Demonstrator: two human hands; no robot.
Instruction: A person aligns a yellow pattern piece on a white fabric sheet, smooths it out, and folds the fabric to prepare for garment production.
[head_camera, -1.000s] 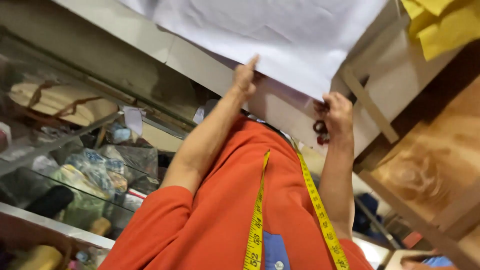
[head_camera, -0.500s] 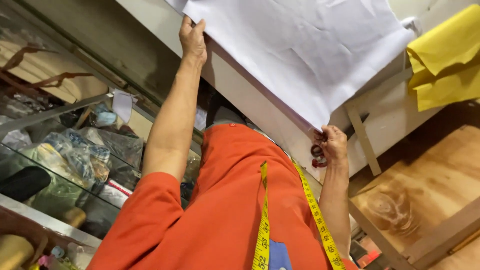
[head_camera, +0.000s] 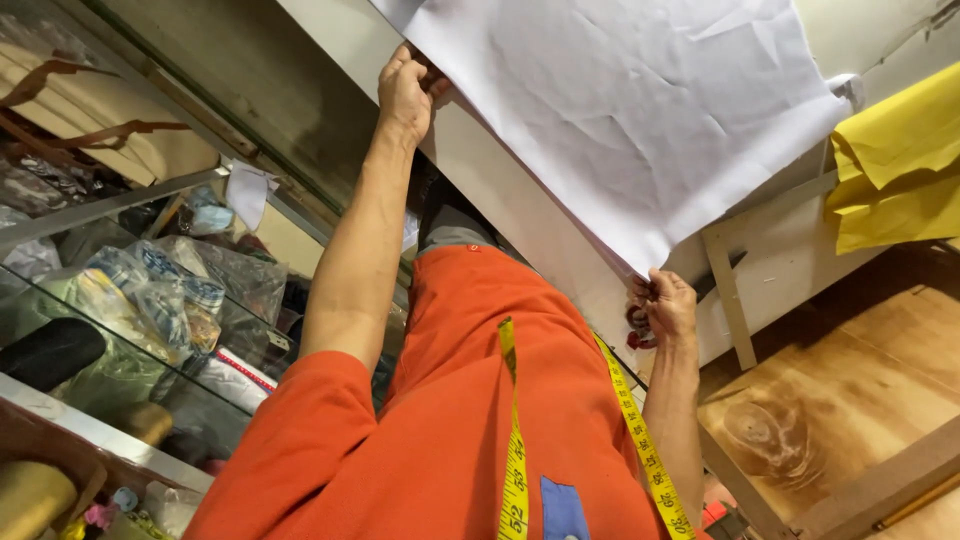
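White sheet (head_camera: 620, 110) on the bench: why grab it at two spots so far apart?

OP: It's spread flat on the pale table (head_camera: 520, 210), with its near edge hanging a bit over the side facing me. My left hand (head_camera: 405, 90) is closed over that edge far along the bench, and my right hand (head_camera: 668, 305) is clenched at the near corner. My guess is that hands set wide apart keep the edge tight and stop creases bunching up between them. The yellow tape measure (head_camera: 515, 450) hangs round my neck over the orange shirt, so both hands stay free.

What's in the right hand, though? Looks like something dark red.

OP: Yeah, there's a reddish-dark thing (head_camera: 640, 328) tucked under that fist. It could be a scissor handle, but honestly I can't tell, because the hand and the sheet corner cover most of it. I also can't say whether those fingers pinch the sheet itself or just sit against it. The left fingertips are hidden under the fold too. The far side of the sheet runs out of shot, the yellow cloth (head_camera: 900, 170) beside it is cut off, and the stuff on the glass shelves (head_camera: 150, 290) is just blurry bags.
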